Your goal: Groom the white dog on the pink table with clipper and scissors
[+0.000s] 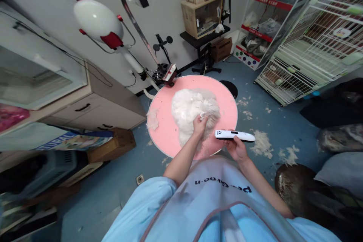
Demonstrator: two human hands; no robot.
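A fluffy white animal, seemingly a small dog (185, 107), lies on a round pink table (159, 136). Its right side is greyer, and its face cannot be made out. The fingers of my left hand (200, 125) are closed in a pinch on a tuft of its white fur; the fingertips are partly hidden in the coat. In my right hand (237, 150) is a white hair clipper (235, 135) with a dark switch. The clipper lies level over the table's near right edge, its blade end towards the dog but apart from it.
A clump of cut fur (153, 119) lies at the table's left, and more fur (261, 144) on the floor. A tool holder (170, 73) and a white dryer (98, 20) on a stand are behind. White wire cages (317, 49) stand right, a cabinet (113, 102) left.
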